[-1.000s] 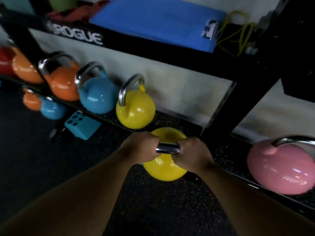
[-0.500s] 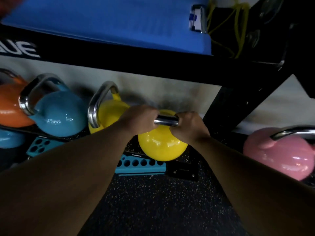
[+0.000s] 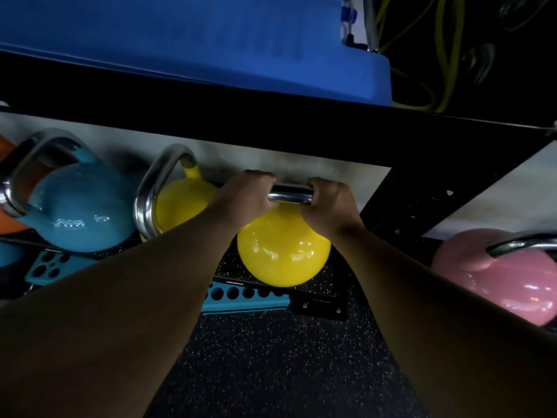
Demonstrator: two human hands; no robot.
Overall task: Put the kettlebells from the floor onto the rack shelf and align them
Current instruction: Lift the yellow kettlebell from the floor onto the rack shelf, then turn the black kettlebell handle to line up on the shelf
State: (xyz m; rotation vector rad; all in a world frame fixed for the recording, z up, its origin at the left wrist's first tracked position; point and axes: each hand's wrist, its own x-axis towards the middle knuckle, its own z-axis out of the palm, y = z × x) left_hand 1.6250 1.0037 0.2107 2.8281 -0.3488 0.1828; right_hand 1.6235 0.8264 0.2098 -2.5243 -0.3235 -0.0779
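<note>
A yellow kettlebell (image 3: 283,251) with a chrome handle hangs from both my hands at the front edge of the rack shelf (image 3: 229,263). My left hand (image 3: 244,196) grips the handle's left end and my right hand (image 3: 327,203) grips its right end. A second yellow kettlebell (image 3: 177,203) stands on the shelf just to the left, almost touching. Left of that stands a blue kettlebell (image 3: 78,212), and an orange one shows at the frame's left edge.
A pink kettlebell (image 3: 494,276) sits on the right beyond the black rack upright (image 3: 401,206). The upper shelf beam (image 3: 271,125) carries a blue mat (image 3: 193,37) and yellow bands. Teal perforated blocks (image 3: 244,297) lie on the speckled floor under the shelf.
Both hands have lifted the yellow kettlebell off the floor and carried it forward to shelf height, beside the other yellow one. My head has moved closer to the rack.
</note>
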